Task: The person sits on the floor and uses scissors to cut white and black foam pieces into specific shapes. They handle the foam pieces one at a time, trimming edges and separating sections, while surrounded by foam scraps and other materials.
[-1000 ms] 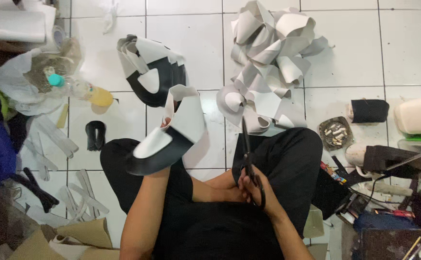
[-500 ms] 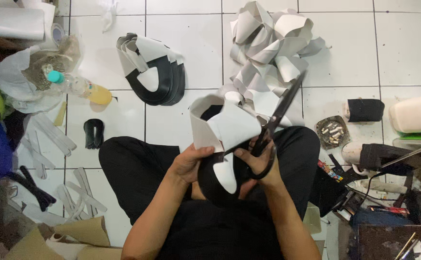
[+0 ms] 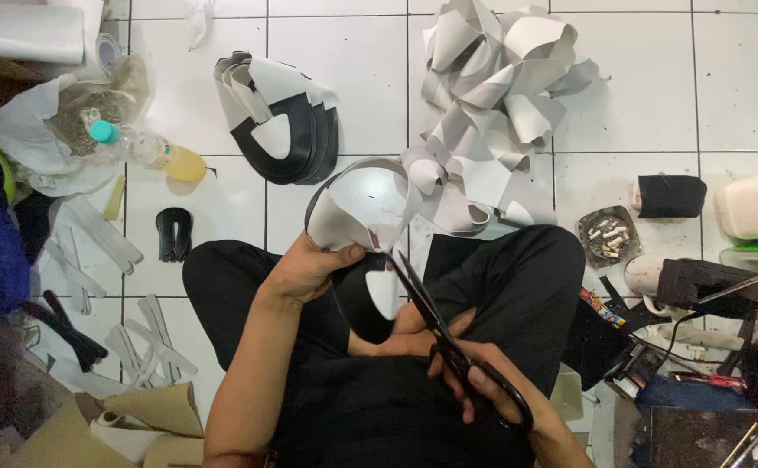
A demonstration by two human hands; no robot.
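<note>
I sit cross-legged on a white tiled floor in black trousers. My left hand (image 3: 305, 269) grips a curved white-and-black shoe upper piece (image 3: 361, 204) held up over my lap. My right hand (image 3: 483, 381) holds black scissors (image 3: 435, 325) by their handles, with the blades pointing up and left, their tips at the lower edge of the piece. A loose white flap hangs below the piece near the blades.
A pile of white curled offcuts (image 3: 496, 104) lies ahead on the right. A stack of black-and-white upper pieces (image 3: 279, 117) lies ahead on the left. A plastic bottle (image 3: 140, 147), an ashtray (image 3: 608, 234), white strips (image 3: 140, 347) and clutter at the right edge surround me.
The scissors swung from pointing up-right to pointing up-left and dropped toward my lap. My left hand lifted the piece up and turned it, its white inside now facing me.
</note>
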